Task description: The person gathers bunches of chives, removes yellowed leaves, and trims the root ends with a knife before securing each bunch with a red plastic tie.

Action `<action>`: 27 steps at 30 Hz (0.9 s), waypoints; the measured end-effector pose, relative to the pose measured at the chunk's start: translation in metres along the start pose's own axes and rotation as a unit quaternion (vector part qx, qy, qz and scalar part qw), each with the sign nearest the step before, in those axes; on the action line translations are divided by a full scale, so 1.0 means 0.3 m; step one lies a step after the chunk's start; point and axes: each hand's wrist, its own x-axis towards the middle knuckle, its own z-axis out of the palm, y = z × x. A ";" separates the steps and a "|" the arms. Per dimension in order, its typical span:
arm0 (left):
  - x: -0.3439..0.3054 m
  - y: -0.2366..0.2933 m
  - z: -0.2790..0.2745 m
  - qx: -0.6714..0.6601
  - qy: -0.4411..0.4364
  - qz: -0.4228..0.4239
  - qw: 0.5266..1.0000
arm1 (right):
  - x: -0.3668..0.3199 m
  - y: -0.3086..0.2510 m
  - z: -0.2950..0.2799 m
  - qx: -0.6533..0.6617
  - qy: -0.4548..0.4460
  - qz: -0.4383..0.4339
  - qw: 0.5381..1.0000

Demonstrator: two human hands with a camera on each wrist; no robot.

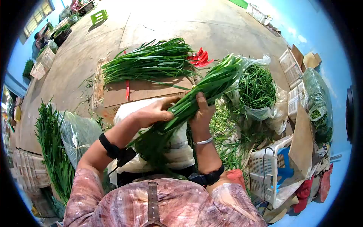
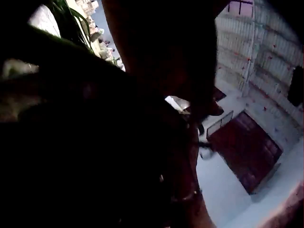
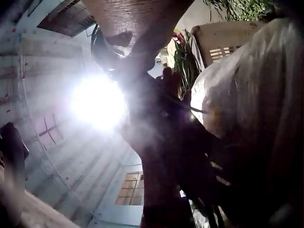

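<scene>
In the head view both hands hold a thick bunch of chives [image 1: 217, 78], long flat green leaves slanting from lower left to upper right over the lap. The left hand [image 1: 157, 111] pinches its lower left side between thumb and fingers. Farther up, the right hand [image 1: 202, 108] grips the bunch from beneath, thumb across the top. Loose leaf ends [image 1: 151, 145] hang over a pale cloth on the lap. Beyond the hands, a pile of chives [image 1: 151, 62] lies on a cardboard-topped crate [image 1: 147, 90]. Both wrist views are mostly dark, hiding the grip.
Red ties [image 1: 199, 58] lie at the pile's right end. A plastic bag of green trimmings [image 1: 257, 89] stands at right, near a white crate [image 1: 262, 174]. More upright chives [image 1: 55, 151] stand at left beside clear plastic [image 1: 83, 132]. A green stool [image 1: 99, 17] is far back.
</scene>
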 end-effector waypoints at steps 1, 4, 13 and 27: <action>-0.017 0.004 0.014 0.061 0.038 -0.060 0.996 | 0.000 0.024 0.008 -0.028 0.013 -0.042 0.999; -0.006 -0.064 0.085 0.156 0.132 -0.021 0.979 | 0.010 0.109 -0.005 -0.054 0.038 -0.065 0.996; -0.108 0.016 -0.022 0.037 0.092 -0.139 0.985 | 0.078 0.013 -0.311 0.194 -0.205 0.141 0.949; -0.267 0.086 -0.090 -0.003 0.105 -0.177 0.979 | -0.035 -0.190 -0.276 0.106 -0.072 0.164 0.978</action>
